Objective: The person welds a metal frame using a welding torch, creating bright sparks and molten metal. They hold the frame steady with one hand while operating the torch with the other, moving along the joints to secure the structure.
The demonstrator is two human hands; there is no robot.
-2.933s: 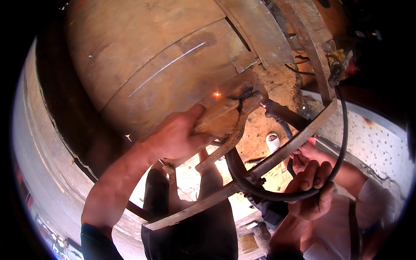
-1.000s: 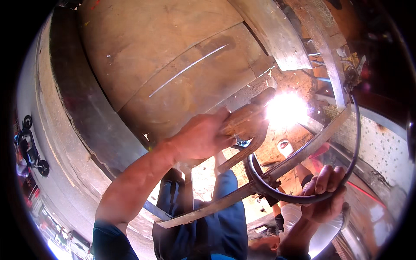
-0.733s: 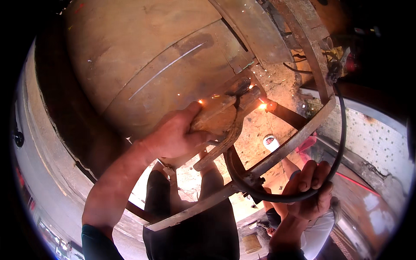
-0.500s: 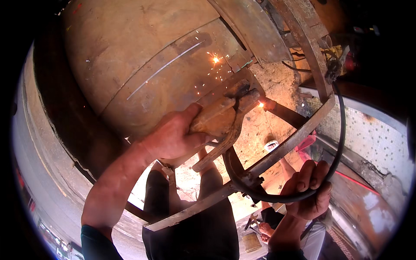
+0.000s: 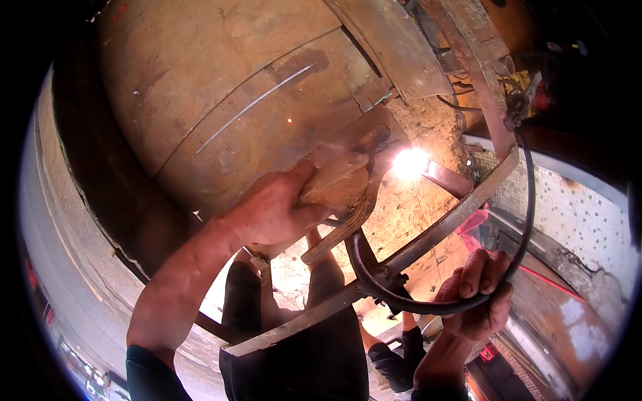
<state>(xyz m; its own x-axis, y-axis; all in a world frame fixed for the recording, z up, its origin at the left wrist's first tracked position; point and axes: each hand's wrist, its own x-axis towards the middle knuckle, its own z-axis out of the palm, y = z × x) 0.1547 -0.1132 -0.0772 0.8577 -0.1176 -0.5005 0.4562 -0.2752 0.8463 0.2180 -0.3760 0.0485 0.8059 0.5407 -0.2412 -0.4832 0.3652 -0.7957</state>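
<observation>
My left hand is closed around a worn brown welding electrode holder, its long lever pointing back toward me. A white welding arc glares just right of the holder's jaws, at the end of a short metal bar. The glare hides the electrode and the spot it meets. Lower right, my right hand has its fingers wrapped round a thick black cable. This cable curves up to the frame's right corner and loops back under the holder.
Rusty metal plate spreads across the upper left, a thin pale rod on it. A curved steel bar crosses in front of my legs. White tiled wall stands at right. Another person is below, partly hidden.
The small spark at the holder's jaws has grown into a broad white glare. Most flying sparks over the plate are gone. The person below has shifted; my hands stay nearly in place.
</observation>
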